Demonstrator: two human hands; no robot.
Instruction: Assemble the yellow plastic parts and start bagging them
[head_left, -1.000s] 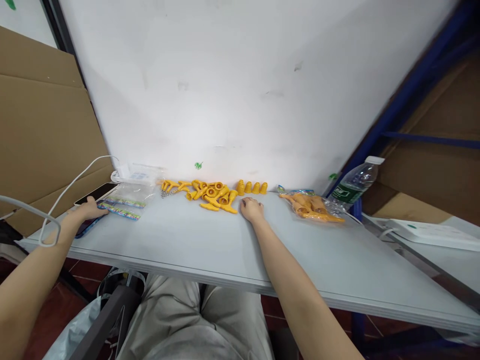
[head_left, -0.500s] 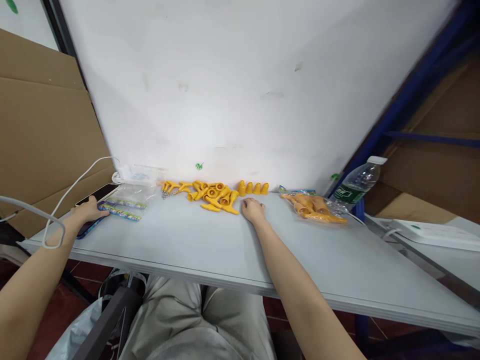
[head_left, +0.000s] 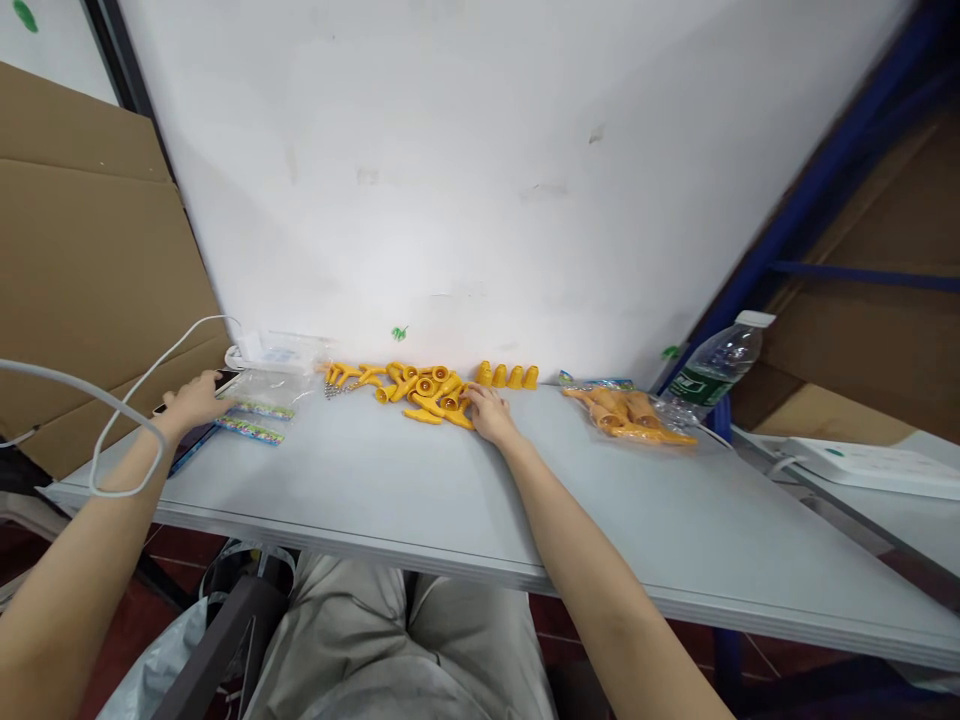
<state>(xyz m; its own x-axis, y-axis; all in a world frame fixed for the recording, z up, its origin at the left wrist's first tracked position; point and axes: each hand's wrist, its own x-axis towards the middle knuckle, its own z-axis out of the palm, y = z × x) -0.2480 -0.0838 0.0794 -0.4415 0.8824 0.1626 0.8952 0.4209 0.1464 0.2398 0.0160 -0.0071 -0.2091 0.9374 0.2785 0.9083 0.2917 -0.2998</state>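
My left hand (head_left: 196,400) lies flat with spread fingers over a dark phone (head_left: 191,440) at the table's left edge, its fingertips by clear zip bags (head_left: 262,400) with colourful strips. My right hand (head_left: 487,412) rests on the grey table (head_left: 465,500), its fingers stretched out and touching the edge of a pile of yellow plastic parts (head_left: 424,388). Several small yellow cones (head_left: 508,376) stand in a row just behind that hand. Neither hand grips anything.
A clear bag of orange-yellow parts (head_left: 628,416) lies right of my right hand, with a plastic water bottle (head_left: 711,368) beyond it. A white cable (head_left: 127,400) loops over my left arm. A white power strip (head_left: 862,464) sits far right. Cardboard (head_left: 82,260) leans at left.
My right hand has slid left and forward to the yellow pile. My left hand has moved up the phone toward the zip bags.
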